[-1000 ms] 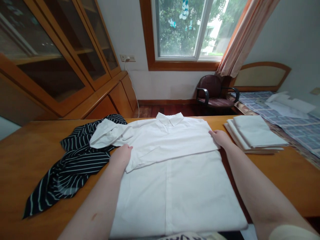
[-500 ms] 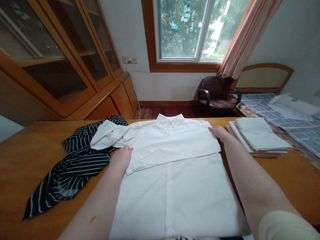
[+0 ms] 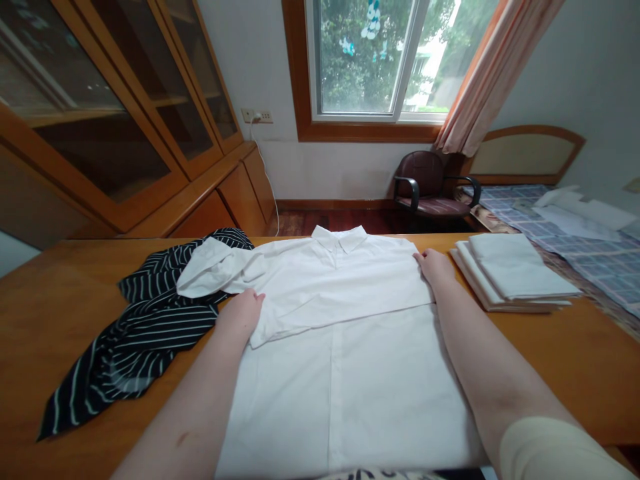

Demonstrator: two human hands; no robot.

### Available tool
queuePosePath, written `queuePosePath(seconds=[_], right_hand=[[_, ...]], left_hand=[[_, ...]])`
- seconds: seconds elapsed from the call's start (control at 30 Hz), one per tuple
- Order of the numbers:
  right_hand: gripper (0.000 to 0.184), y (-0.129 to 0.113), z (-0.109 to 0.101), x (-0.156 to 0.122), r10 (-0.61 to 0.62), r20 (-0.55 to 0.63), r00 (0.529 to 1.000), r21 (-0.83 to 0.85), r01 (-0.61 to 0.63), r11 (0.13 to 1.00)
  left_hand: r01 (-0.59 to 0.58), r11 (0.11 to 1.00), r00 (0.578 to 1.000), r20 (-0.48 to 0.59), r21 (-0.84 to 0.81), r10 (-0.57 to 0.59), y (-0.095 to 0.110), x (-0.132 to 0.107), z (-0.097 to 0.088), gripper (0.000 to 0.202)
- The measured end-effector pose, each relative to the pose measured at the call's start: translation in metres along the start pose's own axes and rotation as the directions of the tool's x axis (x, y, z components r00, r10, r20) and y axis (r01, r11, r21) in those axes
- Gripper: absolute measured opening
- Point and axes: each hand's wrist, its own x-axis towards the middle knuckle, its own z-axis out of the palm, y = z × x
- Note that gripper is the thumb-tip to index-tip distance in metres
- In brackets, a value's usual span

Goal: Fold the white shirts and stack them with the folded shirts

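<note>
White shirt (image 3: 345,373) flat on bench (image 3: 560,347), hem at near edge, collar toward far edge, one layer folded across chest. Left hand (image 3: 240,313): fingers together on fold's edge, grip unclear. Right hand (image 3: 434,267): fingers flat, slightly apart, on shirt's right shoulder edge.

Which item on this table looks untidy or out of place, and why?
The black striped garment lies crumpled at the left of the table, unlike the neatly folded white stack at the right. One sleeve of the white shirt is bunched on top of it; the rest of the shirt lies smooth.
</note>
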Motion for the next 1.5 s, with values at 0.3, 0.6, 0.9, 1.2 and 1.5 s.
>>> queuePosePath(seconds=[0.3,0.6,0.9,1.2,1.5], right_hand=[[0.04,0.014,-0.028,-0.002,-0.043,-0.181,0.983,0.083,0.059,0.995],[0.064,-0.032,0.027,-0.023,-0.438,0.156,0.885,-0.104,0.456,0.884],[0.063,-0.015,0.025,0.015,-0.306,0.105,0.946,-0.001,0.307,0.952],[0.047,0.015,-0.008,0.004,-0.055,-0.102,0.993,0.329,0.085,0.94],[0.034,0.043,-0.02,-0.061,-0.129,0.191,0.973,0.176,0.096,0.98]], left_hand=[[-0.317,0.948,0.9,-0.322,-0.015,0.295,0.012,-0.011,-0.004,0.039],[-0.527,0.849,0.842,0.104,-0.044,0.529,0.03,-0.017,0.016,0.067],[-0.507,0.861,0.848,0.15,-0.048,0.508,0.029,-0.016,0.011,0.07],[-0.518,0.853,0.844,0.13,-0.057,0.521,0.028,-0.013,0.012,0.07],[-0.51,0.859,0.85,0.127,-0.047,0.511,0.028,-0.014,0.012,0.069]])
